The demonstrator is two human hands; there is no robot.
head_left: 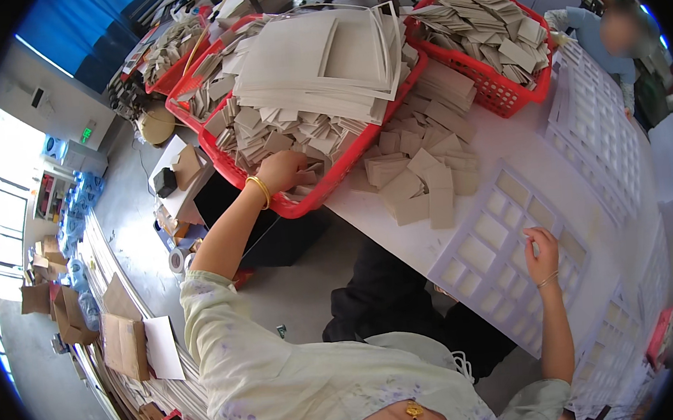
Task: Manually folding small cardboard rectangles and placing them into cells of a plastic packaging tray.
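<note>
Your necklace (pixel 414 412) hangs closest. At eleven o'clock from it, your left hand (pixel 281 172) rests in the red basket (pixel 301 206), fingers buried among cards (pixel 331 138); I cannot tell their grip. The basket probably sits there for easy reach. Between one and two o'clock, your right hand (pixel 543 253) half-curls over the frame (pixel 503 253), holding nothing visible. Cards look flat, grey-beige, rectangular; the frame, pale lilac, many-windowed.

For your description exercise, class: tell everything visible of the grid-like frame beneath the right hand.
The frame is thin, pale lilac-white, perhaps plastic, its strips forming many rectangular openings. It lies flat on the white table, close to the edge. Some openings on its far side look filled with beige pieces; others show white. The right hand is over it; contact is unclear.
</note>
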